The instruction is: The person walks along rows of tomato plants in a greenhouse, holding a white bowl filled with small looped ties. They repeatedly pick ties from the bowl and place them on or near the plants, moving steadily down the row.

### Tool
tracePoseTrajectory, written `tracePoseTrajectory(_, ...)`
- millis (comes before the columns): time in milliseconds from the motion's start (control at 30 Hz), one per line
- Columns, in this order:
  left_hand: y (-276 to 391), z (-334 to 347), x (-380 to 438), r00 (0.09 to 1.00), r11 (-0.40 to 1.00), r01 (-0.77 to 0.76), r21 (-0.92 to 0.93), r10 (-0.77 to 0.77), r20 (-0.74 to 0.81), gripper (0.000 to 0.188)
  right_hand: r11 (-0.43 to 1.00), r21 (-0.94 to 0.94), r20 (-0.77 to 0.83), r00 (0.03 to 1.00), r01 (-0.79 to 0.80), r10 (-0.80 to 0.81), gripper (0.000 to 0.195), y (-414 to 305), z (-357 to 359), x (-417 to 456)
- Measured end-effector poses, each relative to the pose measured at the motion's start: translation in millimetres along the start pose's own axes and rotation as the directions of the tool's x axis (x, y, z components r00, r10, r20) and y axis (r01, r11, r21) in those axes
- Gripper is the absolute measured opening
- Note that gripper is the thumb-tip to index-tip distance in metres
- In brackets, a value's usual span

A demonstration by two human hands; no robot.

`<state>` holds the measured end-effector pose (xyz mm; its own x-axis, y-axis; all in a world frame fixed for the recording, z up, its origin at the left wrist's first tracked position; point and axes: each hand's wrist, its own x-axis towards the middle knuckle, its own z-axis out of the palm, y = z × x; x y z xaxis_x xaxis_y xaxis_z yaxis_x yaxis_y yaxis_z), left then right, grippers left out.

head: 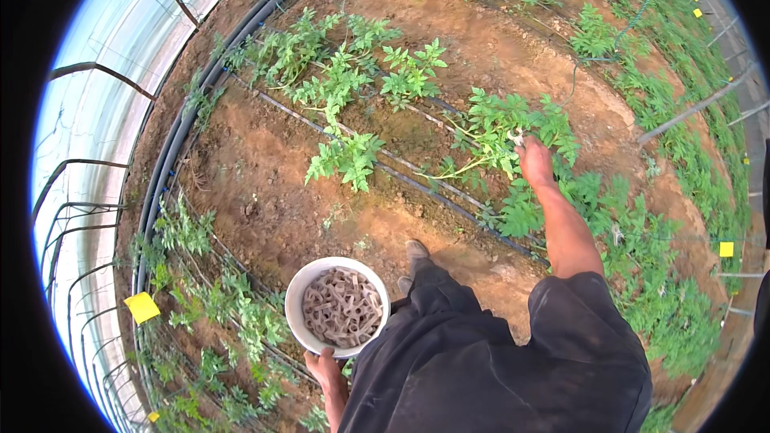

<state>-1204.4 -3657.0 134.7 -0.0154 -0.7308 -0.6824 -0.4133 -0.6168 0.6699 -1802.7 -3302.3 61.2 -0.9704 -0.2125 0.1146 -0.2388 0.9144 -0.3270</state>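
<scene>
My left hand (328,368) grips the lower rim of a white plastic bucket (293,307), held beside my left thigh. Inside lie many greyish plastic plant clips (343,307), heaped loosely. Out to the right, my right hand (535,160) reaches into a leafy tomato-like plant (496,117). A small pale clip (516,137) shows at its fingertips, against the foliage. Whether the clip goes around a stem is too small to tell. Yellowish-green stems (466,167) of this plant lean low to the left, over a drip line.
Drip hoses (409,179) run diagonally along the planted row. Thick black pipes (161,192) curve along the left by the plastic greenhouse wall (90,114). A yellow sticky card (142,308) hangs at left. A green twine (631,24) and a slanted pole (692,109) stand at right.
</scene>
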Motion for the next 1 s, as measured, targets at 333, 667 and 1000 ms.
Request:
tracePoseTrajectory(333,9,12,10,1.000,0.999,-0.011,0.033,0.011,0.005,0.049,0.999,-0.010,-0.040,0.998,0.040,-0.040,0.029,-9,10,11)
tracePoseTrajectory(667,20,23,3,1.000,0.999,-0.005,0.046,0.006,-0.016,0.045,0.999,-0.047,-0.051,0.999,0.006,-0.008,0.026,-4,11,24)
tracePoseTrajectory(1000,26,25,3,1.000,0.997,-0.023,0.075,0.023,-0.004,0.047,0.998,-0.056,-0.021,1.000,-0.004,0.003,0.026,-16,5,29)
